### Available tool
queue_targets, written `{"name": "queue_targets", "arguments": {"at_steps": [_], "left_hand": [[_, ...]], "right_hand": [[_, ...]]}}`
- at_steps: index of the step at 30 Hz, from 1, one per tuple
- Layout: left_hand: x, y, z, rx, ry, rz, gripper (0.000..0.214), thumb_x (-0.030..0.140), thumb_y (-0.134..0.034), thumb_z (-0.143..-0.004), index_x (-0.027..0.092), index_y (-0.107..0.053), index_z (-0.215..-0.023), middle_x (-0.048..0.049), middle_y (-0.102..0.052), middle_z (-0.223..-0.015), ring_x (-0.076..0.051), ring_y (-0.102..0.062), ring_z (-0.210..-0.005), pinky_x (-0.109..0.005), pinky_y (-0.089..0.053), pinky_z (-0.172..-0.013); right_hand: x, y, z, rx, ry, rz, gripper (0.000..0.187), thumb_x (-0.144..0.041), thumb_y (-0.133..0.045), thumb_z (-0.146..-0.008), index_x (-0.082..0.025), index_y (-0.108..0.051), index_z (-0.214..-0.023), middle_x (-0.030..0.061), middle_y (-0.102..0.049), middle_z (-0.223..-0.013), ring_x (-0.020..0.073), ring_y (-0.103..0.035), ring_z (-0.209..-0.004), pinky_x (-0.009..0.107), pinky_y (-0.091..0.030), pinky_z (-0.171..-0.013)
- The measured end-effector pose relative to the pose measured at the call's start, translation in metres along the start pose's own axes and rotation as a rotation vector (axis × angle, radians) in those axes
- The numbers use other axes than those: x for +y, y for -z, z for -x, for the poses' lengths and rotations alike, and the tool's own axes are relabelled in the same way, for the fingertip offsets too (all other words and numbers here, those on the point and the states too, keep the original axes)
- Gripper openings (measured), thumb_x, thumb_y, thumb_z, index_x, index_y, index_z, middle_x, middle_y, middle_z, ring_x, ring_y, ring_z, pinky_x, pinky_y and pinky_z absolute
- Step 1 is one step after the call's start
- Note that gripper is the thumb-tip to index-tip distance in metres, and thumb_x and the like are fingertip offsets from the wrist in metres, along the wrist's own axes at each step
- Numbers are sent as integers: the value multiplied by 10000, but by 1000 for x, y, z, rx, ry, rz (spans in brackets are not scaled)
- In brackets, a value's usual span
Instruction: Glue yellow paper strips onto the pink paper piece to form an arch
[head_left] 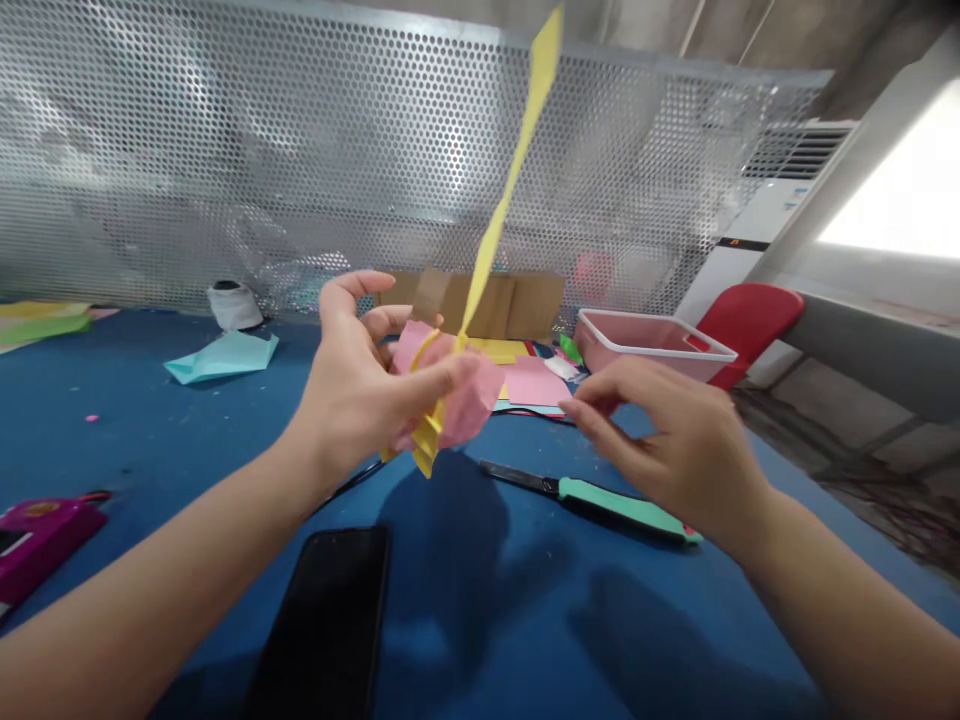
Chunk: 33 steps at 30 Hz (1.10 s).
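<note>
My left hand [360, 370] grips a crumpled pink paper bundle [480, 395] between thumb and fingers, above the table. A yellow ribbon [501, 210] is around the bundle; one long end stands up and leans right, and shorter folded ends hang below the thumb. To the right, my right hand [667, 430] is apart from the bundle, thumb and forefinger brought together in a pinch; anything between the tips is too small to make out. Below it lies a utility knife [630, 508] with a green handle, its blade out and pointing left.
On the blue table [465, 640] lie a black phone [322, 620], a purple tape measure [52, 540] and folded turquoise paper [223, 356]. Farther back are pink paper sheets [534, 382], a cardboard box [532, 305] and a pink basket [652, 345]. A perforated metal screen [300, 150] stands behind.
</note>
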<state>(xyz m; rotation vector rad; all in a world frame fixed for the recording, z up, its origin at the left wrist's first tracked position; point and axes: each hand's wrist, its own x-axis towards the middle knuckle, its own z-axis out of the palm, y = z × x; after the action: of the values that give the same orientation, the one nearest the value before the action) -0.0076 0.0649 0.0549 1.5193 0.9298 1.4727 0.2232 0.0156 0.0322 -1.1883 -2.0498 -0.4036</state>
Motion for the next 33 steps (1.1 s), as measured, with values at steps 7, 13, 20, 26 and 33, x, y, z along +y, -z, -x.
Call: {"name": "queue_targets", "arguments": {"at_steps": [7, 13, 20, 26, 33], "left_hand": [[-2, -14, 24, -362, -3, -48, 865, 186, -823, -615, 276, -267, -1270, -8, -689, -917, -218, -719, -773, -355, -616, -696], [-5, -17, 29, -531, -12, -2, 590, 104, -741, -700, 237, -388, -1153, -36, -671, -1039, -175, -703, -886, -308, -587, -814], [-15, -21, 35, -553, -53, -60, 489, 185, -719, -761, 242, -404, -1130, -42, -642, -1035, -193, -696, -895, -329, -568, -799], [-21, -22, 34, -538, -24, -149, 496, 197, -732, -743, 222, -394, -1105, -42, -649, -1047, -173, -682, -881, -301, -542, -786], [-25, -22, 35, -530, -119, -303, 424, 224, -705, -748, 225, -391, -1034, -35, -639, -1008, -184, -662, -885, -318, -513, -784]], "right_hand": [[-24, 2, 4, 329, 362, 191, 331, -108, -697, -787, -280, -646, -1065, 45, -680, -1069, 244, -602, -1074, 420, -488, -947], [-17, -4, 7, 227, 355, 157, 238, -95, -639, -836, -280, -659, -986, -4, -738, -990, 200, -660, -1012, 416, -451, -964], [-10, -11, 10, 162, 398, 101, 215, -78, -589, -855, -244, -641, -982, 7, -737, -958, 150, -689, -855, 409, -435, -988], [-4, -17, 9, 138, 379, 53, 171, -85, -576, -859, -215, -635, -953, 11, -738, -863, 144, -687, -783, 387, -430, -930], [-3, -20, 12, 78, 375, 38, 113, -121, -581, -869, -219, -628, -899, -11, -744, -868, 123, -680, -765, 359, -411, -927]]}}
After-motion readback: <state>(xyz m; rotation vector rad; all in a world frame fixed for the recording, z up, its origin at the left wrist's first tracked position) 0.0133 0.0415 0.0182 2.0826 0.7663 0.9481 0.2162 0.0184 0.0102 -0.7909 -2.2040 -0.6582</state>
